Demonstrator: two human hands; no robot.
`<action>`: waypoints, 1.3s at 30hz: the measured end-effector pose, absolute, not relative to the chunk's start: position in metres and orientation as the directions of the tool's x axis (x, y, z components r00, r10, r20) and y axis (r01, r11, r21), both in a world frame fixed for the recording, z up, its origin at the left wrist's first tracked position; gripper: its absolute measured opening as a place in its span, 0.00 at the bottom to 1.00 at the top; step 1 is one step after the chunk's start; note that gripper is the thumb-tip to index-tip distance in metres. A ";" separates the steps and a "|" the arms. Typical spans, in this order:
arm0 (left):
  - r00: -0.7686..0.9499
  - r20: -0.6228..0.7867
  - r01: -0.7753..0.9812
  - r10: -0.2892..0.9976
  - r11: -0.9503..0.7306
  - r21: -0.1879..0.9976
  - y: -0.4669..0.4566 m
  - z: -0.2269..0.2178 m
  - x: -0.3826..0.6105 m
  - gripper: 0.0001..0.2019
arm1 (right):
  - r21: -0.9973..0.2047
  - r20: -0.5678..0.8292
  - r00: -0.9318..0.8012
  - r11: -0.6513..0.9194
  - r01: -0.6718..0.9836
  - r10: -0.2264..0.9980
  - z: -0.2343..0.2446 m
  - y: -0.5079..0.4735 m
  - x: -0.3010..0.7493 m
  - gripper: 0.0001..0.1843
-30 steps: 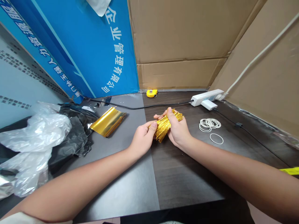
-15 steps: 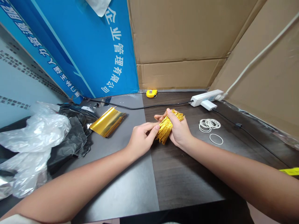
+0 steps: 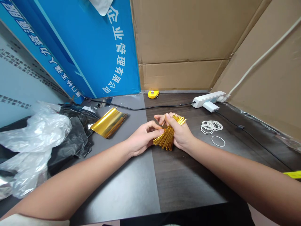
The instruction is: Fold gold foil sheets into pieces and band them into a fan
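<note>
A thick bundle of gold twist ties (image 3: 166,138) stands slightly fanned above the dark tabletop, its lower ends near the surface. My right hand (image 3: 179,133) is shut on the bundle, with the thumb and fingers wrapped around its upper part. My left hand (image 3: 144,138) is at the bundle's left side, fingers curled and apart. Its fingertips touch the ties, but it shows no firm grip. A stack of flat gold foil sheets (image 3: 108,122) lies to the left of both hands.
White rubber bands (image 3: 211,126) lie to the right, with a single band (image 3: 218,141) below them. Behind are a white power strip (image 3: 208,99), a black cable (image 3: 141,108) and a yellow tape measure (image 3: 153,94). Crumpled clear and black plastic (image 3: 39,138) heaps at left, against blue and cardboard walls.
My left hand has eased off the bundle's lower left and moved up along its side. The bundle now stands more upright, still held in my right hand.
</note>
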State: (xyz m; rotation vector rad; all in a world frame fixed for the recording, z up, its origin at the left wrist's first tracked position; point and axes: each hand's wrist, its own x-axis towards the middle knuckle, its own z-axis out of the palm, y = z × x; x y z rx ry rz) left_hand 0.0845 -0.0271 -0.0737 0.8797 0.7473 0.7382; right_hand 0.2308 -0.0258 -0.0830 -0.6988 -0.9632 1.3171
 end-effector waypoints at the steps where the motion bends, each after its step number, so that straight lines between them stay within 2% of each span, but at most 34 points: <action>1: 0.540 -0.279 -0.254 0.794 0.470 0.845 -0.027 -0.073 0.084 0.23 | -0.869 0.188 -0.036 0.149 -0.473 0.982 -0.083 -0.027 0.231 0.23; 4: 0.571 -0.334 -0.275 0.750 0.558 0.783 -0.029 -0.073 0.084 0.27 | -0.869 0.212 -0.074 0.153 -0.471 0.974 -0.080 -0.030 0.232 0.25; 7: 0.601 -0.348 -0.285 0.719 0.600 0.747 -0.031 -0.072 0.085 0.26 | -0.878 0.297 -0.056 0.250 -0.407 0.953 -0.077 -0.031 0.233 0.28; 11: 0.672 -0.280 -0.294 0.686 0.593 0.749 -0.034 -0.072 0.087 0.24 | -0.855 0.440 -0.044 0.403 -0.327 0.897 -0.073 -0.030 0.235 0.28; 15: 0.707 -0.241 -0.302 0.664 0.593 0.747 -0.035 -0.071 0.087 0.23 | -0.839 0.522 -0.079 0.495 -0.225 0.849 -0.068 -0.032 0.241 0.27; 19: 0.767 -0.191 -0.274 0.613 0.582 0.765 -0.036 -0.069 0.086 0.22 | -0.844 0.535 -0.115 0.522 -0.128 0.837 -0.064 -0.034 0.245 0.30; 24: 0.794 -0.162 -0.250 0.587 0.557 0.792 -0.037 -0.069 0.084 0.21 | -0.858 0.509 -0.142 0.487 -0.164 0.849 -0.067 -0.034 0.245 0.29; 27: 0.784 -0.154 -0.235 0.601 0.518 0.822 -0.034 -0.070 0.081 0.21 | -0.853 0.518 -0.202 0.484 -0.197 0.831 -0.072 -0.030 0.246 0.27; 29: 0.770 -0.162 -0.203 0.617 0.478 0.854 -0.029 -0.070 0.078 0.23 | -0.849 0.526 -0.261 0.484 -0.211 0.809 -0.074 -0.025 0.251 0.21; 32: 0.727 -0.137 -0.105 0.673 0.306 0.946 -0.018 -0.066 0.069 0.24 | -0.878 0.479 -0.435 0.419 -0.231 0.763 -0.075 -0.013 0.266 0.10; 35: 0.677 -0.062 0.133 0.733 -0.039 0.990 -0.006 -0.058 0.059 0.17 | -0.921 0.360 -0.637 0.370 -0.123 0.682 -0.070 0.000 0.286 0.21; 37: 0.669 0.019 0.315 0.743 -0.306 0.899 0.000 -0.054 0.053 0.12 | -0.933 0.297 -0.620 0.359 -0.027 0.726 -0.069 0.006 0.296 0.27; 39: 0.679 0.108 0.455 0.726 -0.532 0.715 0.003 -0.053 0.050 0.09 | -0.930 0.250 -0.600 0.361 0.069 0.760 -0.070 0.008 0.299 0.33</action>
